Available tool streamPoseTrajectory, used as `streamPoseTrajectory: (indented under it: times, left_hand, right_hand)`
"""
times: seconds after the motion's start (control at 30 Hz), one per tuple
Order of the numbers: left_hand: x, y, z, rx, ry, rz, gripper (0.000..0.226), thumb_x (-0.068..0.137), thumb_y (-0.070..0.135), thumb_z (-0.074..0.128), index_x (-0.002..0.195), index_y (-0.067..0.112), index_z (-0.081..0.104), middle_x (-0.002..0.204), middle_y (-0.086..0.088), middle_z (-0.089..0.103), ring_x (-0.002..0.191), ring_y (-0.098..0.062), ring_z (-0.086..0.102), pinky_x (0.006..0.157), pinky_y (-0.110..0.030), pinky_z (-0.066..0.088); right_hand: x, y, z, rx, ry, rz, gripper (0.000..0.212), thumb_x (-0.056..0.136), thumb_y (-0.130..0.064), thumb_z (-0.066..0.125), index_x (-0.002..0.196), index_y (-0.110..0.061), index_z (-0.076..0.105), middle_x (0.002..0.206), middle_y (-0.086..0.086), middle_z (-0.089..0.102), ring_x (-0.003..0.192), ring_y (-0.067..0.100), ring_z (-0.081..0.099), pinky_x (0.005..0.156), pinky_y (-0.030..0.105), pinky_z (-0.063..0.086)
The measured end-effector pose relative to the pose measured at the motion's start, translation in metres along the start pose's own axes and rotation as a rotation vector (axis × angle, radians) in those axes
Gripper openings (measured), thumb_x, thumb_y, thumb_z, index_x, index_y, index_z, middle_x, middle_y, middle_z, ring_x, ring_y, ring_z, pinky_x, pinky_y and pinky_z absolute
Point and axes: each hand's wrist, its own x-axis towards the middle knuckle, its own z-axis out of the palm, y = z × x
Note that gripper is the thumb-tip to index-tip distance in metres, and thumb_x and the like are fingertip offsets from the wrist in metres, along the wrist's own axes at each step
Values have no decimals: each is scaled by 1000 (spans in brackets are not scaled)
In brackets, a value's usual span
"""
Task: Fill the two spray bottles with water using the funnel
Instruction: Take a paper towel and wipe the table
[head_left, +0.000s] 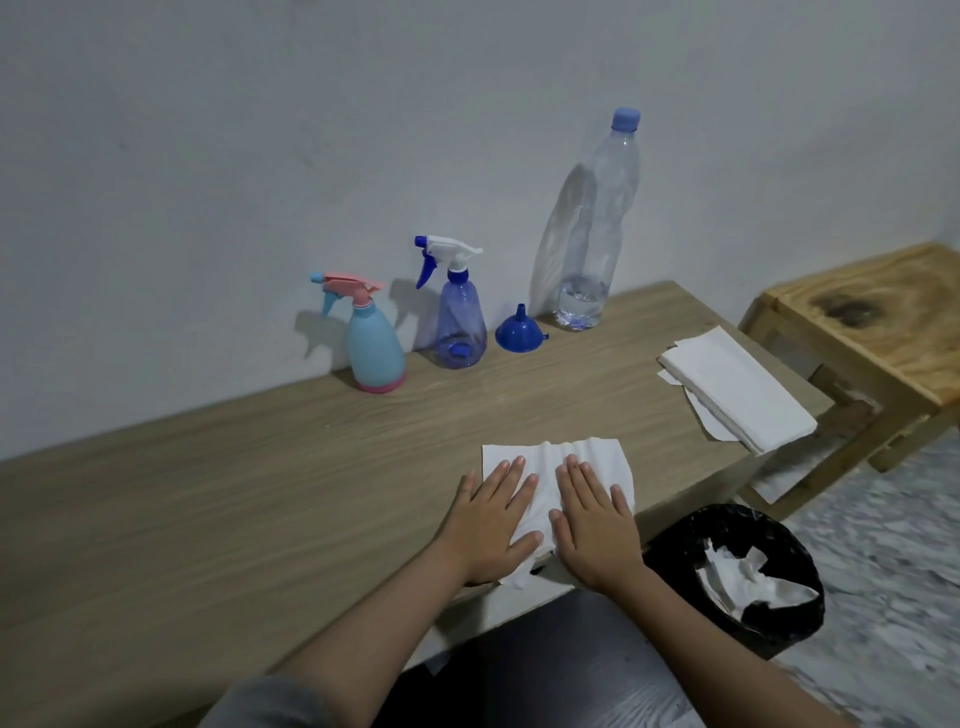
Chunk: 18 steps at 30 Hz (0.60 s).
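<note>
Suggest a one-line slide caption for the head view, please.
Both hands, left hand and right hand, press a paper towel flat on the table; spray bottles and funnel stand behind.

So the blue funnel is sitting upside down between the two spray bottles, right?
Not quite. The head view shows the blue funnel upside down, but between the clear blue spray bottle and the tall water bottle, not between the two spray bottles.

Bare tabletop (218, 493) left of hands; bottles, funnel (521, 332) line back wall.
</note>
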Motion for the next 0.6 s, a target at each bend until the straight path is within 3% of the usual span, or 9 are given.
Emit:
streamPoseTrajectory:
  times: [0.17,0.3,0.37,0.5,0.6]
  left_hand:
    - [-48,-18,6,-13,23,-77,73,93,60,20,153,24,-2,159,2,-15,147,-16,-12,116,-52,0]
    - [-92,-35,10,-10,39,-145,72,95,59,20,153,24,-3,159,3,-16,147,-16,-13,116,-51,-2]
    - [-115,-44,12,-9,50,-184,71,95,59,20,153,24,-3,159,3,-16,147,-16,-13,116,-51,-1]
    - [-157,-61,15,0,71,-274,71,93,58,16,153,23,-1,160,2,-13,147,-17,-10,116,-51,0]
    - [-188,-74,17,5,76,-357,71,94,58,16,153,22,0,160,1,-12,147,-17,-9,116,-52,2]
  right_hand:
    - [-17,-45,11,7,-8,-93,74,85,-50,-5,151,-17,1,155,-8,-10,143,10,-12,116,41,-1]
    - [-28,-82,23,-22,-37,-177,71,88,-48,-1,151,-16,3,155,-7,-7,144,12,-9,117,45,6]
    - [-32,-104,28,-43,-53,-213,67,91,-45,8,151,-15,12,157,-4,3,145,14,2,115,47,15]
    - [-39,-147,35,-86,-98,-304,59,90,-39,31,140,-10,45,148,5,43,134,20,44,97,50,45]
    - [-40,-174,41,-84,-98,-382,58,91,-39,31,138,-10,48,146,5,46,131,21,48,94,50,47]
